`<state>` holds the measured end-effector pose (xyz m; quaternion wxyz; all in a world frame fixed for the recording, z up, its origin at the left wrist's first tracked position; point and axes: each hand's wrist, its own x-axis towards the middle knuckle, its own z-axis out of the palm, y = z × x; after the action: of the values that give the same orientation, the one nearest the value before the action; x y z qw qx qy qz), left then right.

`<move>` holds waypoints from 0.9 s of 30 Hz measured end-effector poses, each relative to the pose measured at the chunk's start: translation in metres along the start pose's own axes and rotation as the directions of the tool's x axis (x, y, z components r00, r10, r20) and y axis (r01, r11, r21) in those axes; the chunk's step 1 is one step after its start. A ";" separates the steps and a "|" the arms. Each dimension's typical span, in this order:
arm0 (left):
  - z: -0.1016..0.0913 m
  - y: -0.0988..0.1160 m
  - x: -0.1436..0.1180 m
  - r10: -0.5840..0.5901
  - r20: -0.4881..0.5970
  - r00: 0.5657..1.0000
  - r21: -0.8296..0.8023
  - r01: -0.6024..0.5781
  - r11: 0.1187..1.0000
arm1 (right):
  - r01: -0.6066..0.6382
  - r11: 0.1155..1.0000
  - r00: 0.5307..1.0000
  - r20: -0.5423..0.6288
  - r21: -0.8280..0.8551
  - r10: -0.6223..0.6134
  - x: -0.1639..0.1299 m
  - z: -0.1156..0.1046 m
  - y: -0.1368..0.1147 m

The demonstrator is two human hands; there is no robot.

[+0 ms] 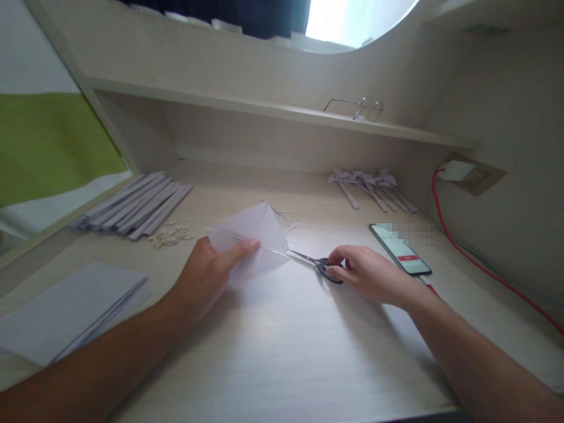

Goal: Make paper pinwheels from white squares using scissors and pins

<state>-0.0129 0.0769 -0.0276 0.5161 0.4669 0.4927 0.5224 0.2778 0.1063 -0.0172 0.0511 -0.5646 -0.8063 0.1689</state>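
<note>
Left hand (211, 273) pinching folded white paper (253, 241), right hand (368, 273) gripping scissors (315, 262) on desk (282, 352)

One folded paper sheet (253, 241), one pair of scissors (315, 263), one phone (400, 248), one pair of glasses (359, 108), two hands, one red cable (480, 267).
</note>
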 end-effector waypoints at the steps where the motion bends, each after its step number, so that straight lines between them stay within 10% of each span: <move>1: -0.001 -0.001 0.001 0.004 0.004 1.000 -0.007 -0.004 1.000 | 0.006 1.000 1.000 0.012 0.019 -0.006 0.000 -0.002 0.001; 11: -0.004 0.005 0.000 0.052 -0.028 0.998 -0.013 -0.052 0.999 | -0.031 0.877 0.989 0.140 0.480 -0.042 0.003 0.011 0.006; 18: -0.003 0.005 0.001 0.060 -0.049 0.997 -0.029 -0.061 0.998 | -0.011 0.833 0.998 -0.049 0.553 0.046 0.001 0.008 -0.012; 27: 0.001 0.014 -0.001 0.055 -0.052 0.997 -0.260 -0.067 0.963 | 0.045 0.727 0.997 0.017 0.685 -0.077 -0.013 0.020 -0.026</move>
<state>-0.0125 0.0766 -0.0134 0.5457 0.3979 0.4163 0.6088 0.2537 0.0819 -0.0258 0.2429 -0.4755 -0.7067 0.4642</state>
